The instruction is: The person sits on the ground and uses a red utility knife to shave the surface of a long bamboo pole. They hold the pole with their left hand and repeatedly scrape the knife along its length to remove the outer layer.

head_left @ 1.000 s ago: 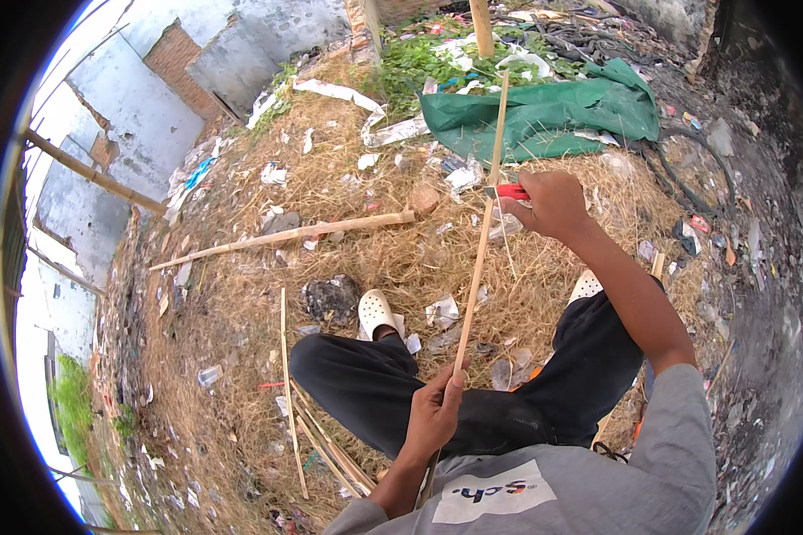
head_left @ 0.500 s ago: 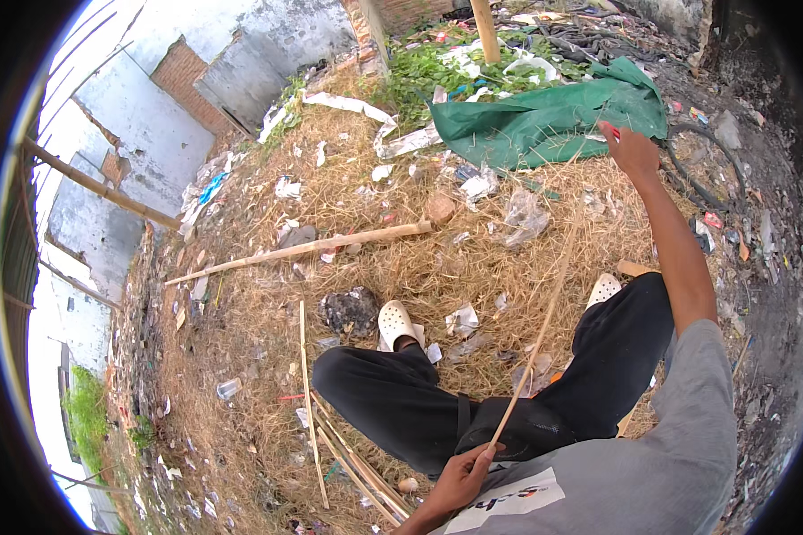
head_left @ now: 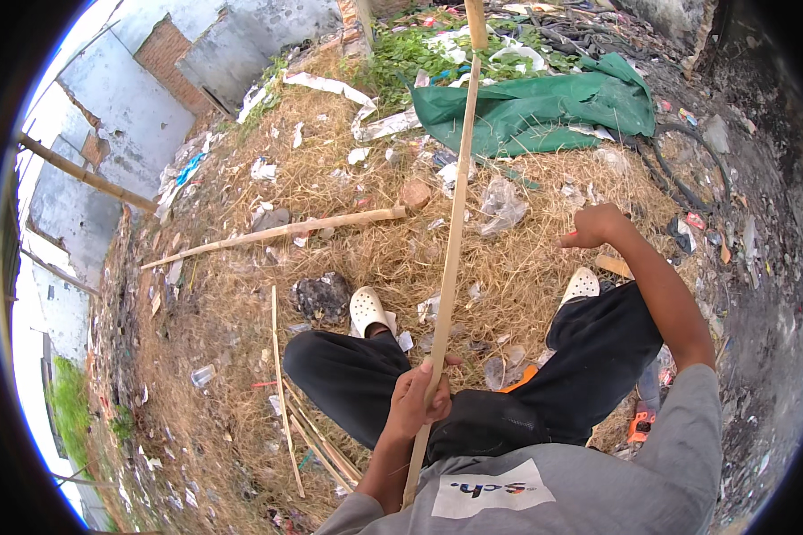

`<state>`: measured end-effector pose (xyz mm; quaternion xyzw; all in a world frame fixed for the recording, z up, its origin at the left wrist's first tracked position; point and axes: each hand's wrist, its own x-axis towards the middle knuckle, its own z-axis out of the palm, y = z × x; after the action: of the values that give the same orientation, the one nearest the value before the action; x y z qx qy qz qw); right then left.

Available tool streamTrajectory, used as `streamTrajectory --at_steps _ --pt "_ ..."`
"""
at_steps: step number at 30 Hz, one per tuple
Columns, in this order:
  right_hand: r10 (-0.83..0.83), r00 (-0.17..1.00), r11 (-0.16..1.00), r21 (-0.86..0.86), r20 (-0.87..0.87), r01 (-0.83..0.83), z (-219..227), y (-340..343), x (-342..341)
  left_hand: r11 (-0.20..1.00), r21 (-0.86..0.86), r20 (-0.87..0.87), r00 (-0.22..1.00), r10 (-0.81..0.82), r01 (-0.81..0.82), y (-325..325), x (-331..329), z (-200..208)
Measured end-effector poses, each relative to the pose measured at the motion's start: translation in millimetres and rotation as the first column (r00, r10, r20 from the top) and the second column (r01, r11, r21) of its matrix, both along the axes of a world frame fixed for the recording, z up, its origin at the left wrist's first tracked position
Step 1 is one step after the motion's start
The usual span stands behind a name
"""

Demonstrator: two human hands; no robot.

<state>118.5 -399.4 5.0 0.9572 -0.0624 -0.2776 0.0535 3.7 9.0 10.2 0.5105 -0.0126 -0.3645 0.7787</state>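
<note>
My left hand (head_left: pixel 419 399) is closed round a long, pale bamboo strip (head_left: pixel 455 223), in front of my lap. The strip stands nearly upright in the head view, its lower end beside my grey shirt and its upper part crossing the green tarp (head_left: pixel 544 111). Off to the right, my right hand (head_left: pixel 596 226) is closed, held above the dry grass. A small red thing shows at its fingers; most of it is hidden, so its kind is unclear. More bamboo strips (head_left: pixel 317 446) lie on the ground by my left leg.
A thicker bamboo pole (head_left: pixel 285 234) lies across the dry grass ahead. Near my white clogs (head_left: pixel 367 312) are a dark lump (head_left: pixel 321 299) and scattered plastic litter. An orange object (head_left: pixel 519 379) lies between my legs, and another orange thing (head_left: pixel 641 426) beside my right thigh.
My left hand has moved forward and left, and the bamboo strip now stands more upright. My right hand has come back from the tarp's edge toward me with the red thing.
</note>
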Motion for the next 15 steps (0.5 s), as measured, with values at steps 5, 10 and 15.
streamTrajectory --at_steps 5,10,15 --pt "-0.032 0.835 0.968 0.225 0.55 -0.111 45 53 -5 0.996 -0.066 -0.073 0.996 0.058 -0.063 -5 8 4" --pt "0.096 0.655 0.778 0.354 0.749 -0.519 48 145 -44 0.997 -0.057 -0.077 0.995 0.056 -0.06 -12 17 5" --pt "0.187 0.552 0.745 0.249 0.813 -0.619 31 159 -40 0.998 -0.052 -0.062 0.997 0.042 -0.046 -19 15 13"
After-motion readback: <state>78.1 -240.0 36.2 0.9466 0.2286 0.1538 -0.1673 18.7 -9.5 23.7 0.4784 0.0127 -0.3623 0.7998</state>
